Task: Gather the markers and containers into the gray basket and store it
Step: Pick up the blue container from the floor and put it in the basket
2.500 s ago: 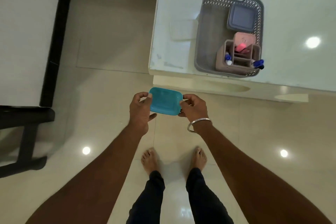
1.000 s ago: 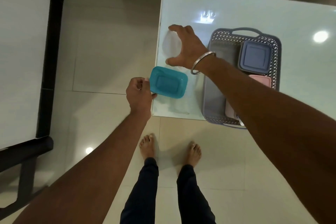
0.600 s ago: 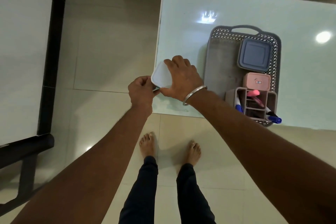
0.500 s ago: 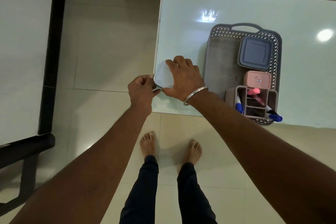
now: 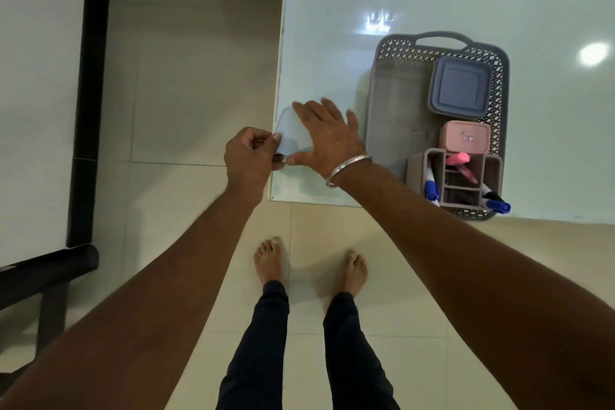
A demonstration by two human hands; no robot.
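left hand (image 5: 250,160): closed, pinching near-left corner of pale lid (image 5: 290,136)
right hand (image 5: 327,136): flat, fingers spread, pressed on top of lid; bangle at wrist
lid: at left edge of counter (image 5: 332,43), container under it hidden
gray basket (image 5: 392,116): on counter, just right of hands
in basket: gray lidded box (image 5: 461,87) far side, pink box (image 5: 465,137) middle, organizer (image 5: 456,176) near end
markers: blue-capped (image 5: 431,185) and pink (image 5: 458,159) in organizer
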